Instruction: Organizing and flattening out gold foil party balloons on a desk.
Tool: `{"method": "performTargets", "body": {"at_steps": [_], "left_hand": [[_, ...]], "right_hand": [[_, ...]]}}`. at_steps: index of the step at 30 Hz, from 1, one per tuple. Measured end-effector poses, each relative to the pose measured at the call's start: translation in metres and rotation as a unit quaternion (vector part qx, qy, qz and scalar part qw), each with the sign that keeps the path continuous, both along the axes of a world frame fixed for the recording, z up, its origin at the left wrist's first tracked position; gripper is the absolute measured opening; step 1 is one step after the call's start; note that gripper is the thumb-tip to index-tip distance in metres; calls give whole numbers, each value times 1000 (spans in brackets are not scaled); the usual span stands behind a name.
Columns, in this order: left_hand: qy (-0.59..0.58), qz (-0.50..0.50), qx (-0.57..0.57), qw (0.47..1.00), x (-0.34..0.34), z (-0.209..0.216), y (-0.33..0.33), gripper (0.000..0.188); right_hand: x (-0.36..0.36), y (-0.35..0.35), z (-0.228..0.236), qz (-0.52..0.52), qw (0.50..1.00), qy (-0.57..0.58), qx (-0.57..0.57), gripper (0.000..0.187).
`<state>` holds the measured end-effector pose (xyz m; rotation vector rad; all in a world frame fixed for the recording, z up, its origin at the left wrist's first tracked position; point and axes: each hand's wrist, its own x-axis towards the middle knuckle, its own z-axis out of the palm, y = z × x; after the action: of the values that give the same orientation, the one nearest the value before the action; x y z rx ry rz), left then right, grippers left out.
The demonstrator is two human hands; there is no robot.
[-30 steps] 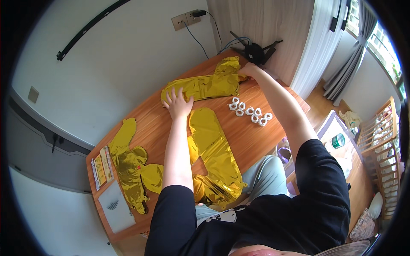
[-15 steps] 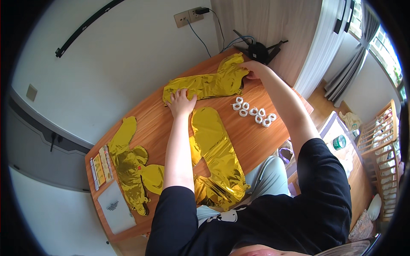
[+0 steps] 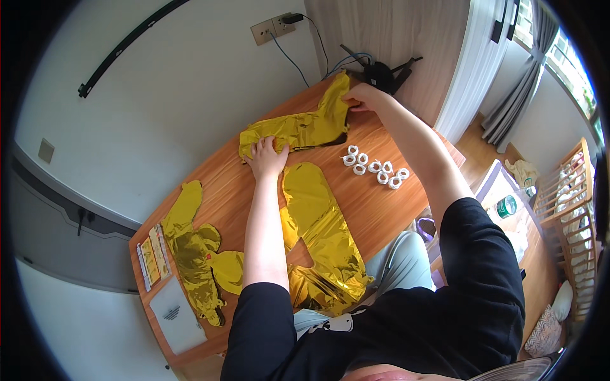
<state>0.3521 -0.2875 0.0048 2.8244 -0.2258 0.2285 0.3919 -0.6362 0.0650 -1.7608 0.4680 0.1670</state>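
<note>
A flat, uninflated gold foil balloon [image 3: 302, 129] lies along the far side of the wooden table. My left hand [image 3: 267, 159] rests on its left end with the fingers spread. At its far right end my right hand [image 3: 363, 96] pinches the foil's edge between thumb and fingers. Nearer to me, a second gold foil balloon [image 3: 321, 209] lies flat, its lower part against the table's near edge. To the left of my left forearm a third gold foil balloon [image 3: 190, 244], with rounded lobes, lies crumpled; my forearm covers part of what is there.
Several small white ribbon rolls [image 3: 375, 166] sit right of the middle balloon. A black router [image 3: 381, 76] with cables stands at the far corner. Printed cards [image 3: 152, 254] and a pale flat package [image 3: 176, 317] lie at the table's left edge. A wooden crib [image 3: 565, 209] stands at right.
My right hand has drawn slightly left and inward with the foil's edge, and that end of the balloon now looks narrower and smoother. My left hand stays on the left end.
</note>
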Motion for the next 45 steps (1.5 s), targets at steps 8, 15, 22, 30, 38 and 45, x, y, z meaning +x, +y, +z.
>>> {"method": "performTargets", "body": {"at_steps": [8,15,22,30,38,45], "left_hand": [[-181,-48,-205,961,16,-16,28,60],[-293,-266,-452,800,-36,96,-35,75],[-247,-254,-521,777,-137,252,-101,36],[-240,-306,-588,709,-191,305,-110,36],[-25,-363,-703,610,-244,323,-109,39],[84,-326,-696,634,-256,302,-140,32]], "right_hand": [[-13,58,102,-12,931,-178,317,19],[-98,102,216,-89,891,-303,327,25],[-202,110,274,-107,858,-404,300,34],[-322,90,320,67,829,-487,266,32],[-397,-8,180,-55,704,-624,-333,46],[-434,-25,92,235,841,-338,351,112]]}}
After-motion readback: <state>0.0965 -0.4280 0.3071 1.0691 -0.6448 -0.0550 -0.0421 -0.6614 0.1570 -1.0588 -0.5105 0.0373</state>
